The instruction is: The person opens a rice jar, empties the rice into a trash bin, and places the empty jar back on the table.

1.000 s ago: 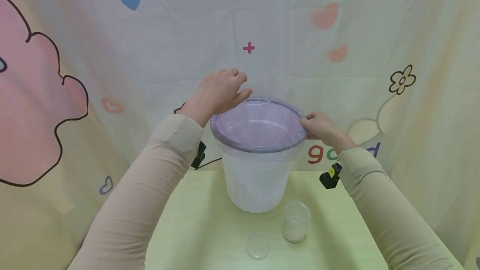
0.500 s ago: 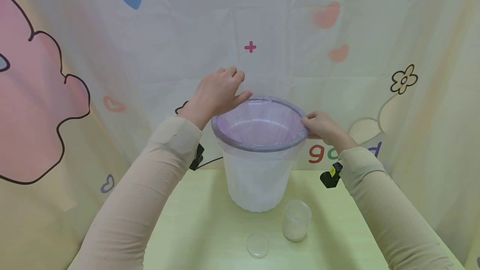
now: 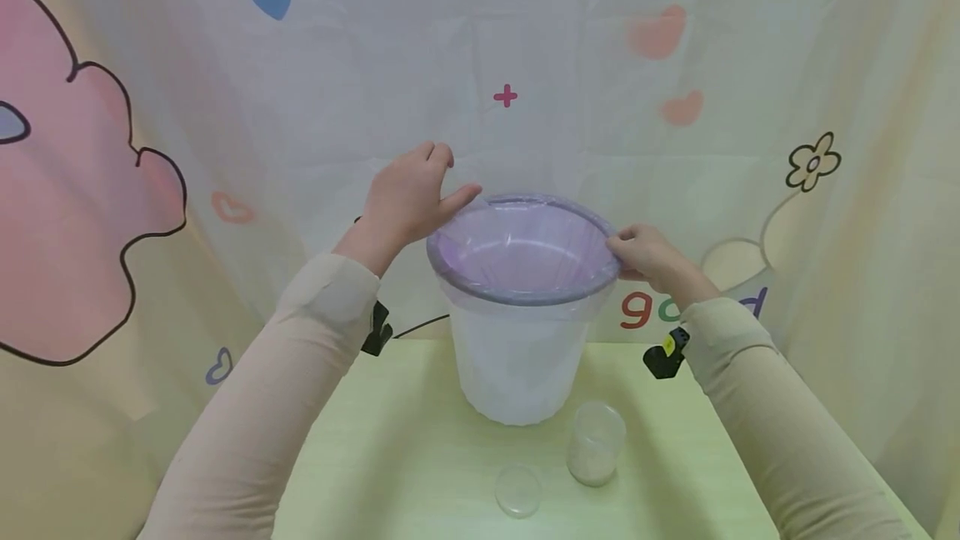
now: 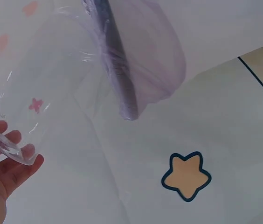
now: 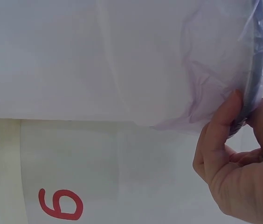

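Note:
A white bin [image 3: 517,365] with a grey rim stands on the table, lined with a thin see-through purple garbage bag [image 3: 525,248]. The bag folds over the rim and hangs a little down the outside. My left hand [image 3: 405,194] is raised above the rim's left side. In the left wrist view its fingers [image 4: 15,136] hold the edge of the clear film, which stretches from the rim to the hand. My right hand [image 3: 648,258] pinches the bag-covered rim [image 5: 255,60] on the right, thumb and fingers on either side.
In front of the bin stands a small clear cup-like container [image 3: 596,444] with a pale bottom. A round clear lid [image 3: 517,492] lies flat beside it. A printed curtain [image 3: 570,48] hangs close behind the pale table [image 3: 405,457].
My left hand has moved left, away from over the bin's opening, drawing the film outward. The right hand keeps its grip on the rim.

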Demonstrator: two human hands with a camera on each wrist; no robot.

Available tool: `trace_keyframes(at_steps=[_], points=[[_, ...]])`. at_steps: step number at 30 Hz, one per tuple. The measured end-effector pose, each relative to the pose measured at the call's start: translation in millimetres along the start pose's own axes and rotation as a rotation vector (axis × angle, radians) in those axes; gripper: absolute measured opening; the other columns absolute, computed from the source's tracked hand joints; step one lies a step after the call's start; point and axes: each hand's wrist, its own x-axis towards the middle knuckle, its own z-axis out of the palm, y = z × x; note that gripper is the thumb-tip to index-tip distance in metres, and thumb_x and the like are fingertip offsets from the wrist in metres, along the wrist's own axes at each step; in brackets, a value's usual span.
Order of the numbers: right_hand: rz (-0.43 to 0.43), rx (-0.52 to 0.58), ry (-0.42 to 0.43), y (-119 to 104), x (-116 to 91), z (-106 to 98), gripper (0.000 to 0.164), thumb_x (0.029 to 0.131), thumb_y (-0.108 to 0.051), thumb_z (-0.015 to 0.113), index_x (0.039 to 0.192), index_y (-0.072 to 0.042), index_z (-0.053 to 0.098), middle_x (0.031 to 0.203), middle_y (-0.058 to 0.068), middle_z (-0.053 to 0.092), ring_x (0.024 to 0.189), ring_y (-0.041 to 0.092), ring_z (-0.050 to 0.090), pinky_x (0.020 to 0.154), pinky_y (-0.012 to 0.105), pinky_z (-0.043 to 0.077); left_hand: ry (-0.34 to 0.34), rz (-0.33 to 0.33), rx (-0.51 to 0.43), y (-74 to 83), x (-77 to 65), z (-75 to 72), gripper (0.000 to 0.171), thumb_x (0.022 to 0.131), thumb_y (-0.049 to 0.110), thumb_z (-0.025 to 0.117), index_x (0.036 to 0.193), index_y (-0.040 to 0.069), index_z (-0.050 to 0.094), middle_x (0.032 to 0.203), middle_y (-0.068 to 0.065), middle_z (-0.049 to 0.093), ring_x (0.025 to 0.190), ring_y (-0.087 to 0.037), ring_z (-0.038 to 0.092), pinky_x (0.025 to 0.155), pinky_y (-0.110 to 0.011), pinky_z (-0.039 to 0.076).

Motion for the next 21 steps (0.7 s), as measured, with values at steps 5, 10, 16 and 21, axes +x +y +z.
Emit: trace_keyframes(at_steps=[5, 10, 16, 21], points=[[-0.002, 0.007, -0.003, -0.9, -1.7, 0.9, 0.051, 0.093, -0.018, 0.039, 0.134, 0.011, 0.029, 0.120, 0.022, 0.045, 0.087, 0.016, 0.055, 0.094, 0.038, 0.046, 0.055, -0.097, -0.130, -12.0, -9.5, 6.8, 0.052, 0.087, 0.053, 0.051, 0.110, 0.005, 0.050, 0.104, -0.007, 0.054, 0.079, -0.022, 0.053, 0.067, -0.035, 0.047], [0.001, 0.022, -0.008, -1.5, -3.5, 1.0, 0.051, 0.094, -0.019, 0.039, 0.135, 0.011, 0.028, 0.120, 0.022, 0.045, 0.083, 0.011, 0.056, 0.091, 0.034, 0.048, 0.126, -0.189, -0.257, -17.2, -17.4, 14.1, 0.056, 0.083, 0.056, 0.055, 0.107, 0.006, 0.050, 0.101, -0.006, 0.053, 0.080, -0.022, 0.052, 0.070, -0.035, 0.045], [0.003, 0.035, -0.004, -1.2, -4.3, 1.5, 0.053, 0.094, -0.020, 0.039, 0.136, 0.011, 0.027, 0.122, 0.023, 0.045, 0.080, 0.008, 0.057, 0.091, 0.033, 0.048, 0.180, -0.283, -0.367, -21.4, -25.7, 21.3, 0.064, 0.074, 0.059, 0.064, 0.105, 0.006, 0.048, 0.100, -0.006, 0.053, 0.085, -0.022, 0.050, 0.073, -0.035, 0.044], [0.010, 0.063, 0.011, 0.6, -3.7, 3.6, 0.055, 0.094, -0.020, 0.038, 0.138, 0.010, 0.024, 0.125, 0.024, 0.044, 0.088, 0.013, 0.058, 0.092, 0.034, 0.046, 0.188, -0.374, -0.479, -27.2, -36.4, 28.3, 0.070, 0.069, 0.061, 0.068, 0.107, 0.008, 0.044, 0.098, -0.007, 0.050, 0.084, -0.021, 0.049, 0.071, -0.032, 0.043]])
